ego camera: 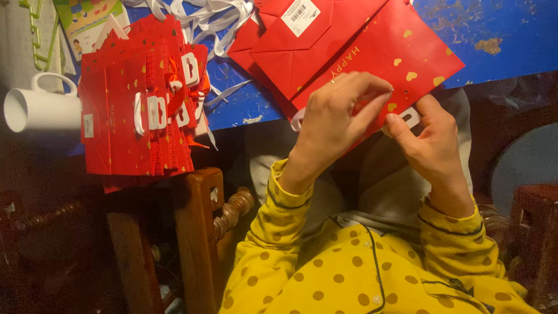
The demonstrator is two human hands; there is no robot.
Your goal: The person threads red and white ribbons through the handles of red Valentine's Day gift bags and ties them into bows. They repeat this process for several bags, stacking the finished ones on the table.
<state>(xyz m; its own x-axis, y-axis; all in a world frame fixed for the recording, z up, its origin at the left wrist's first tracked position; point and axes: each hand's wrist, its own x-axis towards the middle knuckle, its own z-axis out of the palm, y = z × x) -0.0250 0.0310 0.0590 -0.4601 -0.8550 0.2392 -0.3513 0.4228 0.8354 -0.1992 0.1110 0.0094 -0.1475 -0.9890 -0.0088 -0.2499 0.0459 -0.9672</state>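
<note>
Currently in hand: one flat red gift bag (372,55) with gold hearts, lying over the blue table (494,40) edge above my lap. My left hand (334,116) curls over its lower edge, fingers pinched on it. My right hand (427,136) pinches the white ribbon handle (411,118) there. Done, I judge: stack of finished red bags (139,110) at left, ribbons fitted. Left: loose white ribbons (203,20), more flat bags.

Both forearms, in yellow polka-dot sleeves, reach forward and angle inward. The left hand (337,119) arches with fingers curled, thumb and fingertips pinched. The right hand (429,142) mirrors it, thumb and forefinger closed together.
</note>
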